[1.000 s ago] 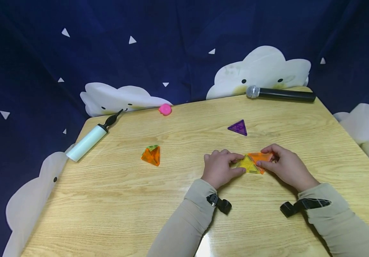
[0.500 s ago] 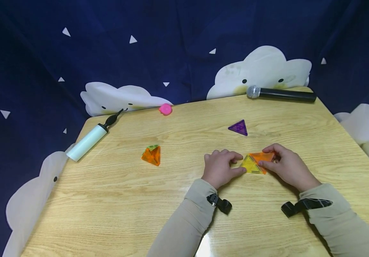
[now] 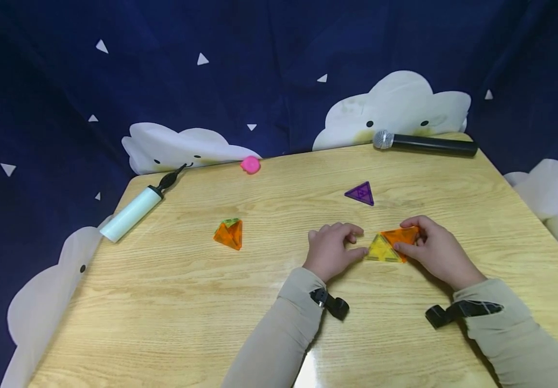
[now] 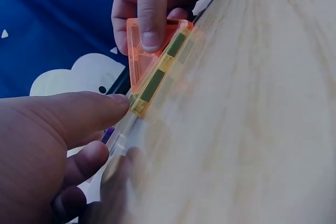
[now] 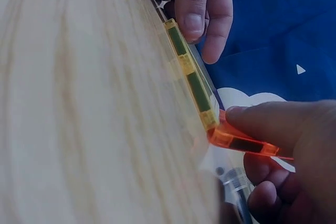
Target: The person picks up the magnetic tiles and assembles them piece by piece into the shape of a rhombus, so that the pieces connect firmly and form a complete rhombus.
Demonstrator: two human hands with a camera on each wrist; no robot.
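Note:
A yellow triangular magnetic tile [image 3: 381, 251] lies flat on the wooden table. Along its right edge it meets an orange triangular magnetic tile [image 3: 396, 237], which tilts up off the table in both wrist views. My right hand [image 3: 438, 252] pinches the orange tile between thumb and fingers. At the yellow tile's left corner is my left hand [image 3: 328, 252], its thumb tip [image 4: 119, 101] at the corner and its other fingers loosely bent, holding nothing. Behind the hands lies a purple triangular tile [image 3: 362, 193]. To the left stands a small folded shape of orange and green tiles [image 3: 230, 235].
A black microphone [image 3: 429, 144] lies along the table's back right edge. At the back left is a pale blue hand pump [image 3: 133, 214] with a black nozzle. A small pink round object [image 3: 250, 165] sits by the back edge, before a dark blue curtain [image 3: 269, 64].
The yellow and orange tiles have shifted slightly right together with my right hand. My left index finger has come off the yellow tile and bent back; the thumb stays near its corner.

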